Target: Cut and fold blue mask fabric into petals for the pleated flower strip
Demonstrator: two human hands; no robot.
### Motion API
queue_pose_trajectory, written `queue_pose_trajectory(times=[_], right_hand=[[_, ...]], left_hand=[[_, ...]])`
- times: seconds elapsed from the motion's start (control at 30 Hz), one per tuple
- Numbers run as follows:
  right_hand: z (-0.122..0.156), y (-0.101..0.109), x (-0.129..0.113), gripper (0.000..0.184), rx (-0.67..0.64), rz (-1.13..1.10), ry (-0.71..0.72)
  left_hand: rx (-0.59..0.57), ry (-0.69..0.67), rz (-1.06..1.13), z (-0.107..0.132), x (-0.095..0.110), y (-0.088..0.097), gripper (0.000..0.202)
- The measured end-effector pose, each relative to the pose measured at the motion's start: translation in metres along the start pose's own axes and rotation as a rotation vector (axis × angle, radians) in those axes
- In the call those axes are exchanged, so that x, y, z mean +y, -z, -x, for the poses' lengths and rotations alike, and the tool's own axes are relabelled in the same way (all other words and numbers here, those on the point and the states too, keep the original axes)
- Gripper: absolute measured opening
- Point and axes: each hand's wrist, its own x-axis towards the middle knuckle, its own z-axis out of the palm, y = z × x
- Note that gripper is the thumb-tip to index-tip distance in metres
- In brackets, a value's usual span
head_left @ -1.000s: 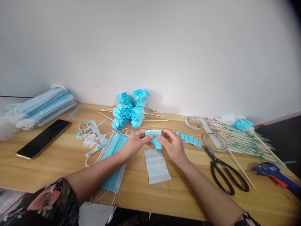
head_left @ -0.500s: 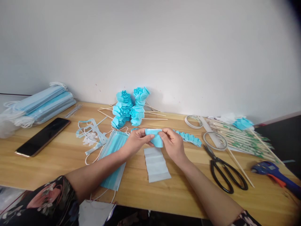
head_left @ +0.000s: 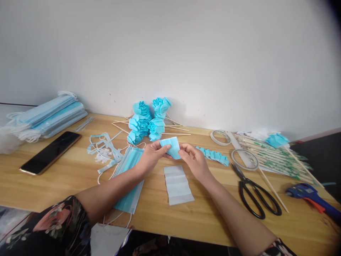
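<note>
A small light-blue piece of mask fabric (head_left: pixel 172 146) is held up between my hands over the middle of the table. My left hand (head_left: pixel 153 155) pinches its left side, thumb on the front face. At the lower right edge, my right hand (head_left: pixel 194 156) grips the piece between thumb and fingers. Below them a pale, creased fabric strip (head_left: pixel 179 186) lies flat on the wood. Beside my left forearm rests a blue face mask (head_left: pixel 130 195), partly covered by the arm. A row of folded blue petals (head_left: pixel 215 156) lies to the right of my right hand.
Blue fabric flowers on sticks (head_left: pixel 147 121) stand near the wall. Stacked masks (head_left: pixel 53 115), a phone (head_left: pixel 50 153) and cut scraps (head_left: pixel 105 151) are at left. Tape rolls (head_left: pixel 220 138), black scissors (head_left: pixel 255 195), wrapped sticks (head_left: pixel 269 154) and a blue glue gun (head_left: pixel 303 192) lie at right.
The fabric piece has been tilted and raised slightly, showing more of its face. My right fingers have shifted from its upper right to its lower right edge.
</note>
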Motion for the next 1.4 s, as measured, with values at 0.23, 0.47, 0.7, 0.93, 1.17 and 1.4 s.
queue_pose_trajectory(times=[0.23, 0.47, 0.7, 0.93, 1.17, 1.4], right_hand=[[-0.001, -0.003, 0.006, 0.023, 0.060, 0.132, 0.020], [0.000, -0.003, 0.002, 0.025, 0.106, 0.152, 0.044], [0.000, -0.002, 0.000, 0.026, 0.110, 0.151, 0.051], [-0.002, 0.001, 0.011, 0.016, 0.255, 0.211, 0.090], [0.001, -0.006, 0.014, 0.012, 0.239, 0.445, 0.266], [0.003, -0.008, 0.013, 0.018, 0.120, 0.512, 0.349]], left_hand=[[0.000, 0.003, 0.023, 0.000, 0.001, -0.001, 0.032], [-0.015, 0.001, 0.033, 0.001, 0.002, -0.001, 0.033], [0.003, -0.011, 0.026, 0.000, 0.001, 0.001, 0.034], [0.151, -0.076, -0.077, 0.004, 0.009, -0.001, 0.035], [-0.026, 0.014, -0.182, 0.007, 0.003, -0.007, 0.034], [-0.078, 0.052, -0.087, 0.005, -0.002, -0.002, 0.032]])
